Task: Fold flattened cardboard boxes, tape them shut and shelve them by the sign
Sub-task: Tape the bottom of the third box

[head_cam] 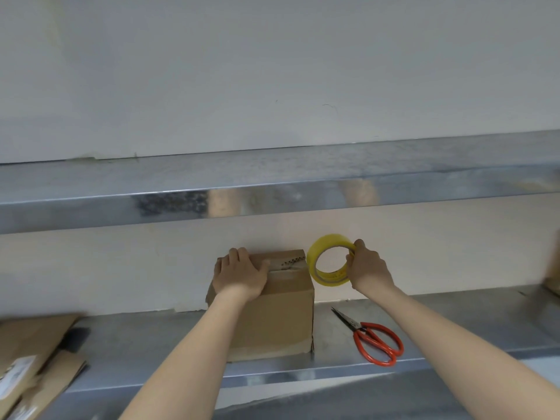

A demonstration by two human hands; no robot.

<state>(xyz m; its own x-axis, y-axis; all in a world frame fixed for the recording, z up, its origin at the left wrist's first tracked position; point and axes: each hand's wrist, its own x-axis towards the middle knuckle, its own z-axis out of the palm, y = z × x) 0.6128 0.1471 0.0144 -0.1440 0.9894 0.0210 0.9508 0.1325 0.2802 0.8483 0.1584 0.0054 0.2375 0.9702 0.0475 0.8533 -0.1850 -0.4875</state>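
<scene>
A folded brown cardboard box [281, 316] stands on the steel table [151, 344], close to the wall. My left hand [239, 275] lies flat on the left part of its top, fingers straight, pressing the flaps down. A strip of tape runs across the top seam toward the right edge. My right hand [368, 268] grips a yellow tape roll [328, 259], held upright just beyond the box's upper right corner, fingers and thumb pinching its right rim.
Red-handled scissors [374, 338] lie on the table right of the box. Flattened cardboard boxes [33, 359] are stacked at the left edge. A steel shelf [272, 192] runs along the wall above. Another cardboard piece [553, 277] shows at the far right.
</scene>
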